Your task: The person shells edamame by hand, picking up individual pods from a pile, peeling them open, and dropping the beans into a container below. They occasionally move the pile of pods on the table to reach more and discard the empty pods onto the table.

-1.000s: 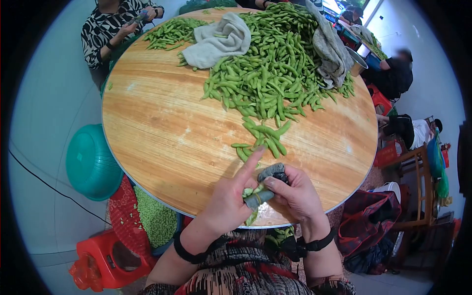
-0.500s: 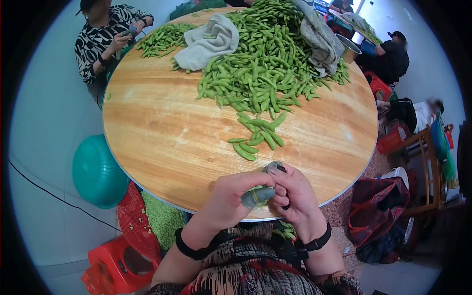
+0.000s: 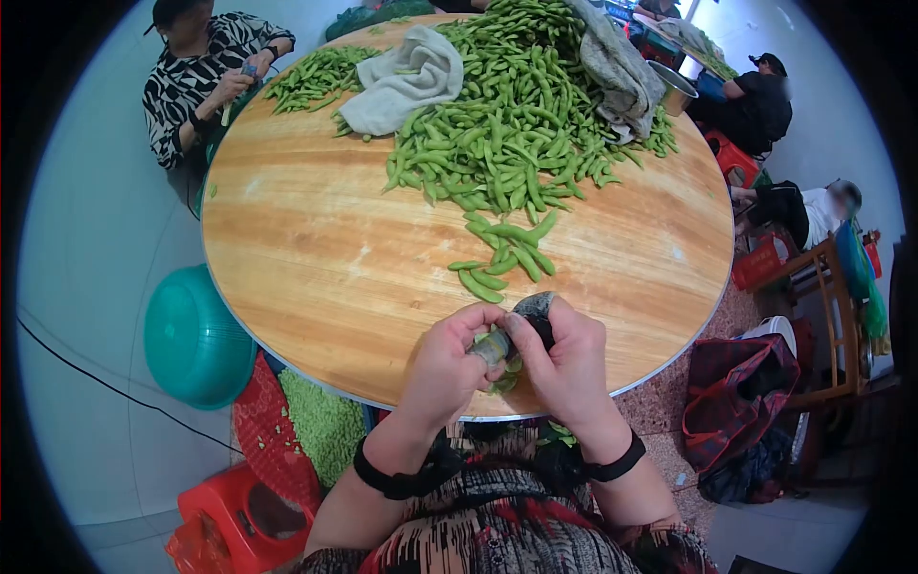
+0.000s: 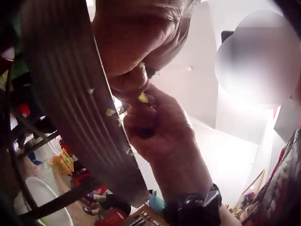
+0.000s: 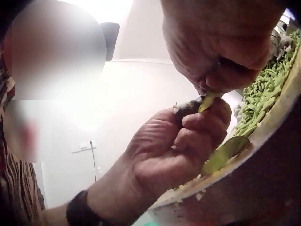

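Both hands meet over the near edge of a round wooden table [image 3: 306,258]. The left hand [image 3: 442,371], its thumb wrapped in a grey cover [image 3: 490,346] with a yellowish band, pinches a green soybean pod [image 5: 207,101]. From the other side the right hand [image 3: 571,362] pinches the same pod, a dark cover [image 3: 535,311] on one of its digits. Only a sliver of this pod shows between the fingers in the left wrist view. An emptied-looking pod [image 5: 226,154] is by the left hand at the table edge. Several loose pods [image 3: 512,251] lie just beyond the hands.
A large heap of soybean pods [image 3: 497,143] covers the table's far side, with a pale cloth [image 3: 406,86] and a grey cloth [image 3: 617,77]. Shelled beans [image 3: 320,416] fill a container at lower left, beside a teal basin [image 3: 196,335] and red stool [image 3: 239,507]. Other people sit around.
The left index finger, stretched out a second ago, is now bent in. The hands have come together around the pod. The head view has shifted slightly.
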`<state>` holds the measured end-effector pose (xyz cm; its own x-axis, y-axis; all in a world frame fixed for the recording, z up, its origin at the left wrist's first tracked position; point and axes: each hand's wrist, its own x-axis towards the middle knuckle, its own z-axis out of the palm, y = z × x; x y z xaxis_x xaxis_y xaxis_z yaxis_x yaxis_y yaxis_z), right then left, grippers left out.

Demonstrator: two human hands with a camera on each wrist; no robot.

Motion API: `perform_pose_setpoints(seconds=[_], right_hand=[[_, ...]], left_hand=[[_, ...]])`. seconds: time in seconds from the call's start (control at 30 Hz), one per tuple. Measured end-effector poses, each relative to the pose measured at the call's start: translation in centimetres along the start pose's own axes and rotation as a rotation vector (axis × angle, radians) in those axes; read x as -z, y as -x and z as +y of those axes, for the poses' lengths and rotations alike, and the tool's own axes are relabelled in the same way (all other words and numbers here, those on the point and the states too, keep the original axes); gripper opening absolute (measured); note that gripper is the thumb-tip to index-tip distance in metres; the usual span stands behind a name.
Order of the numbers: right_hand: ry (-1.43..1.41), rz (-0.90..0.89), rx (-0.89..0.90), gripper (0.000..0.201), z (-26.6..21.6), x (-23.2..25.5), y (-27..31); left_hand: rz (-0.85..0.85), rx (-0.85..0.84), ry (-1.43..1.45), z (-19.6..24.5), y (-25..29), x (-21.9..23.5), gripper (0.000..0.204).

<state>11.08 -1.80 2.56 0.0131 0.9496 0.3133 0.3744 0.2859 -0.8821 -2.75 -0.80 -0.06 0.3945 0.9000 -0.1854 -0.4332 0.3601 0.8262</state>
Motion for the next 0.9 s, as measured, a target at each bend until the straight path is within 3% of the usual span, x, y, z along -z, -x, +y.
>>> perform_pose_setpoints(seconds=[0.1, 0.17, 0.2, 0.27, 0.33, 0.4, 0.43, 0.47, 0.5, 0.53, 0.57, 0.6, 0.67, 0.7, 0.77, 0.8, 0.9], right_hand=[[0.029, -0.017, 0.032, 0.014, -0.3, -0.1, -0.1], [-0.269, 0.008, -0.139, 0.014, 0.0, 0.0, -0.3], [-0.268, 0.009, -0.139, 0.014, -0.1, 0.3, -0.3], [-0.641, -0.085, -0.423, 0.013, -0.7, 1.0, -0.2], [-0.680, -0.056, -0.460, 0.012, -0.9, 1.1, -0.1], [-0.714, -0.160, -0.413, 0.014, 0.1, 2.8, -0.1], [-0.379, -0.290, -0.151, 0.015, 1.1, 2.8, -0.1], [-0.379, -0.290, -0.154, 0.015, 0.8, 2.9, 0.0], [-0.188, -0.455, -0.123, 0.015, 0.1, 3.0, 0.0], [0.007, -0.616, -0.091, 0.015, -0.3, 3.1, -0.1], [0.062, -0.427, -0.010, 0.015, 0.3, 2.2, -0.1], [0.060, -0.424, -0.013, 0.015, 0.5, 1.6, -0.4], [0.523, -0.172, 0.076, 0.017, 0.8, 0.7, -1.3], [0.551, -0.134, 0.126, 0.019, 0.8, 0.0, -1.6], [0.682, -0.179, 0.081, 0.019, 0.2, -0.8, -1.9], [0.817, -0.226, 0.037, 0.020, 0.0, -1.1, -1.9], [0.869, -0.178, 0.086, 0.020, 0.5, -1.7, -2.0]], left_hand=[[-0.020, 0.003, 0.120, -0.2, 0.1, 0.4, 0.034], [-0.036, -0.022, 0.158, 0.2, 0.3, 0.2, 0.032], [-0.017, -0.043, 0.070, 0.9, 0.7, -0.3, 0.025], [0.006, -0.064, -0.012, 1.2, 1.2, -0.4, 0.019], [0.152, -0.259, -0.487, 1.4, 1.9, 0.6, 0.017], [0.229, -0.256, -0.521, 2.8, 3.6, 2.6, 0.017], [0.304, -0.251, -0.555, 3.6, 4.8, 3.7, 0.017], [0.358, -0.345, -0.480, 4.2, 6.3, 4.6, 0.016], [0.411, -0.440, -0.404, 4.5, 7.8, 5.7, 0.015], [0.575, -0.501, -0.316, 4.1, 8.9, 7.3, 0.016], [0.688, -0.659, -0.253, 3.5, 9.6, 9.1, 0.017], [0.802, -0.665, -0.192, 3.3, 11.1, 11.5, 0.018], [0.953, -0.639, -0.222, 1.1, 13.3, 16.9, 0.026], [0.953, -0.637, -0.227, -0.5, 14.3, 20.3, 0.026], [0.830, 0.219, -1.117, -3.2, 15.7, 25.4, 0.039], [0.828, 0.219, -1.119, -3.1, 15.8, 24.9, 0.039], [1.065, -0.166, -2.010, -2.9, 15.9, 22.5, 0.039]])
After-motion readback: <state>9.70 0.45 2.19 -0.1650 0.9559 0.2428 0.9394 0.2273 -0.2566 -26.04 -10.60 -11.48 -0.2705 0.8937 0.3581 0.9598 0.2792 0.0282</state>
